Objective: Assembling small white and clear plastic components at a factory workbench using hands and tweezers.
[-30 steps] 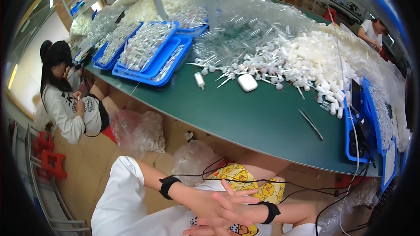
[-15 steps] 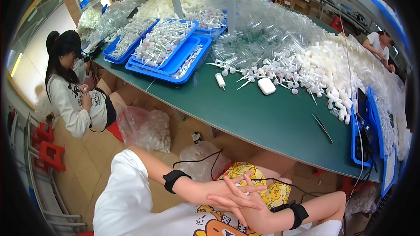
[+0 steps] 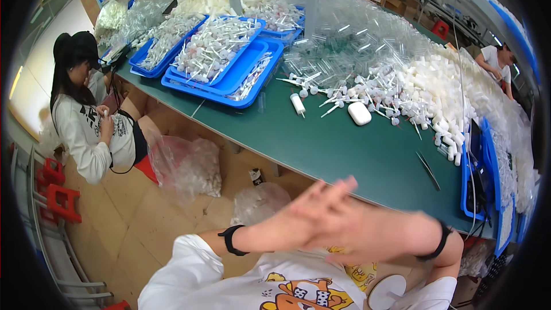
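Note:
My left hand (image 3: 290, 224) and my right hand (image 3: 367, 229) are pressed together in front of my chest, just off the table's near edge. Motion smears their fingers, so how they cross is hard to make out. I see no object in either. A black band (image 3: 232, 240) circles my left wrist, and another black band (image 3: 441, 241) circles the right. Beyond them on the green table (image 3: 298, 143) lie tweezers (image 3: 428, 170), a white rounded case (image 3: 359, 113) and a white cylinder with a thin tip (image 3: 297, 105).
Blue trays (image 3: 252, 96) of small white parts stand at the left. Clear tubes (image 3: 350, 46) and white cylinders (image 3: 436, 80) are heaped behind. A blue bin (image 3: 487, 155) is at the right. One person (image 3: 86, 120) sits at the left, another (image 3: 495, 63) at far right. Plastic bags (image 3: 192, 166) rest on the floor.
Both hands, earlier interlaced low over my lap with fingers stretched, have risen toward the table edge, still together. My forearms have lifted, and the view has shifted slightly.

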